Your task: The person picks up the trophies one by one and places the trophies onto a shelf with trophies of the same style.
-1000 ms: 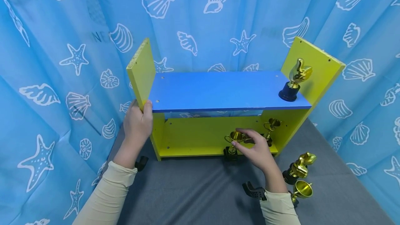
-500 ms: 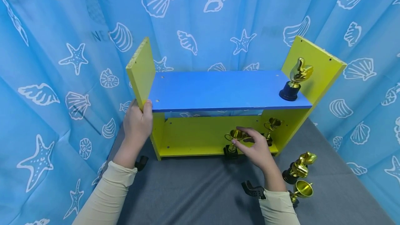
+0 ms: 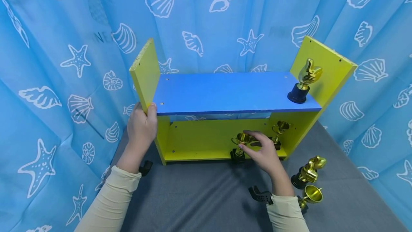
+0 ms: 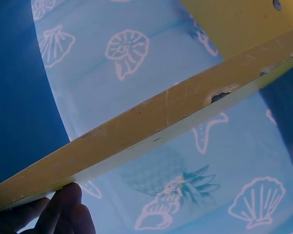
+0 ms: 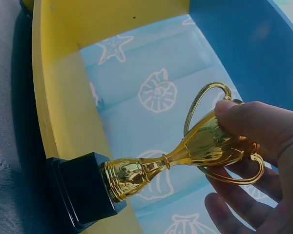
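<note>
My left hand (image 3: 142,124) grips the left side panel of a yellow shelf unit (image 3: 145,74), its thumb on the front edge just by the blue shelf board (image 3: 225,92). In the left wrist view, fingers (image 4: 68,200) press against the panel from behind. My right hand (image 3: 265,151) pinches the cup of a gold two-handled trophy (image 5: 210,141) between thumb and fingers. The trophy's black base (image 5: 85,190) is at the front edge of the lower yellow board (image 3: 199,146). A similar trophy cup (image 3: 281,128) stands behind it at the right of the lower compartment, partly hidden by the hand.
A gold thumbs-up trophy (image 3: 307,78) stands at the right end of the blue board. On the grey cloth (image 3: 199,196), right of my right forearm, are a gold figure trophy (image 3: 309,173) and a trophy cup (image 3: 312,194). A blue shell-print curtain (image 3: 206,20) hangs behind.
</note>
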`<state>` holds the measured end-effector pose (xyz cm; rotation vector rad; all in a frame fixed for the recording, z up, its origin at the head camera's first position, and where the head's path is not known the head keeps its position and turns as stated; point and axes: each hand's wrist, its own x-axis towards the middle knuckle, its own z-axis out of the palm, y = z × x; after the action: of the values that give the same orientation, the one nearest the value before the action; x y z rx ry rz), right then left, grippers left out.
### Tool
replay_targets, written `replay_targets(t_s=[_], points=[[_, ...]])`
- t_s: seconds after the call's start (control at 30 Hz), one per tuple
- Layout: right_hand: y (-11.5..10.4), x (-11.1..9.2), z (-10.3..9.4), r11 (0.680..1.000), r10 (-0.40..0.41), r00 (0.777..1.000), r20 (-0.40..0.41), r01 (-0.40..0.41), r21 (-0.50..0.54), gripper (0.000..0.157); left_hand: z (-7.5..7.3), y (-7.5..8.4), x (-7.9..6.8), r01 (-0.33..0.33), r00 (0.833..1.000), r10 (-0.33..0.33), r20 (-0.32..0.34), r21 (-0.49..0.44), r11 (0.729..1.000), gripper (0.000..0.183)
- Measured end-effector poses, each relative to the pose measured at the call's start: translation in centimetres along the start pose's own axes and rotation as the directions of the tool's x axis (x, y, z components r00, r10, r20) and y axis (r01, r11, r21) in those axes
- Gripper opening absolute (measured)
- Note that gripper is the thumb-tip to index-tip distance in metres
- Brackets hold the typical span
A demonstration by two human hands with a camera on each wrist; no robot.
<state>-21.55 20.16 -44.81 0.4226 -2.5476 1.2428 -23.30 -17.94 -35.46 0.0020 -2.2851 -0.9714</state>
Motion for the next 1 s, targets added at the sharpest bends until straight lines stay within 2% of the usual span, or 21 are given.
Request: replay_targets(t_s=[0.33,0.57,1.0], points=[[0.24,0.04,0.10,1.000,-0.018,1.000,-0.006,0.018,0.010,0.049,0.13,0.03,0.03,0.016,1.000,-0.016,0.001,0.016,1.000,0.045],[0.58,0.11,0.40,0.999,-0.033,0.999,-0.021,0.033,0.019,0.048,0.11,-0.02,-0.01,0.004,1.000,-0.004,-0.011,0.011,1.000,0.044],[0.83,0.34,0.76,0.999,-0.001,1.000,-0.030,0.003,0.040,0.049,0.15,0.02,-0.01,0.002,1.000,-0.002,-0.010,0.005,1.000,0.043]])
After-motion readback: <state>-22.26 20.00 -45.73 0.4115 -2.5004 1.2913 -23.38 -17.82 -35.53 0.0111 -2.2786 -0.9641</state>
